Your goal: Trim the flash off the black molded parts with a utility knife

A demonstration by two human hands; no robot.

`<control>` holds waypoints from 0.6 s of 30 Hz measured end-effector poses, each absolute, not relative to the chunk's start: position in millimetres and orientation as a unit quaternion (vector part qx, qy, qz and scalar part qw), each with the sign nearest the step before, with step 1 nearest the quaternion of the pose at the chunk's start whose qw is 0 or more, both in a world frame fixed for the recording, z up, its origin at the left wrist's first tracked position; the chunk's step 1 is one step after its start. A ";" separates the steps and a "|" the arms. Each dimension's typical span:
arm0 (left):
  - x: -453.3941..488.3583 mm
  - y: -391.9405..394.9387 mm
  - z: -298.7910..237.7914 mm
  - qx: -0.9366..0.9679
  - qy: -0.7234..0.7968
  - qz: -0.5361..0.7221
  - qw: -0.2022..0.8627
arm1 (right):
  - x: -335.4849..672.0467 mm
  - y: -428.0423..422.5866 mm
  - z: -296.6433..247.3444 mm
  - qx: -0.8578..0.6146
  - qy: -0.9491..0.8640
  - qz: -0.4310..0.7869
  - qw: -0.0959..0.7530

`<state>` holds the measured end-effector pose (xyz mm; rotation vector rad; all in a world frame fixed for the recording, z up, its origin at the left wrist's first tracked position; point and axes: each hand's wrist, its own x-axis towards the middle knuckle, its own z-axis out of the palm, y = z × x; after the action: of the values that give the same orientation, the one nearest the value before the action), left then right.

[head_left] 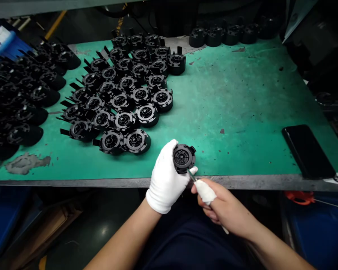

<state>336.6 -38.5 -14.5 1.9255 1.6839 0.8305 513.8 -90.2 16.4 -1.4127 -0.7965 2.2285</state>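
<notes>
My left hand [166, 176], in a white glove, is closed around a round black plastic part [183, 158] just above the front edge of the table. The part's ringed face is turned up toward me, and a tab sticks out at its upper right. Bare except for a white wrap on the thumb, my right hand [216, 200] grips a slim blade-like tool [191, 175]. Its metal tip meets or nearly meets the part's lower rim; actual contact is too small to tell. The tool's thin rear end pokes out below my fingers.
Several similar black parts [135, 141] stand grouped on the green tabletop [228, 112], with more at the far left and along the back right. A black phone [308, 152] lies near the right front edge. Below it is an orange-red item [300, 197].
</notes>
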 end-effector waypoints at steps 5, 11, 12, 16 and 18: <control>338.1 -33.9 -10.4 0.694 0.622 0.291 0.216 | 496.5 -95.4 21.3 -0.484 -0.238 0.809 0.233; 337.4 -35.0 -16.4 0.707 0.612 0.297 0.193 | 481.5 -104.6 45.8 -0.341 -0.314 0.858 0.222; 336.6 -35.4 -17.7 0.706 0.612 0.300 0.191 | 475.8 -107.0 44.8 -0.348 -0.249 0.872 0.236; 334.6 -36.7 -19.6 0.701 0.609 0.312 0.198 | 456.1 -111.6 30.5 -0.421 -0.030 0.847 0.322; 335.1 -36.7 -19.2 0.701 0.607 0.318 0.198 | 449.3 -112.4 26.1 -0.429 0.000 0.833 0.349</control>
<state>335.1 -36.7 -19.2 1.9604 1.6988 0.8893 449.3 -112.4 26.1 -1.1107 0.0000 2.1592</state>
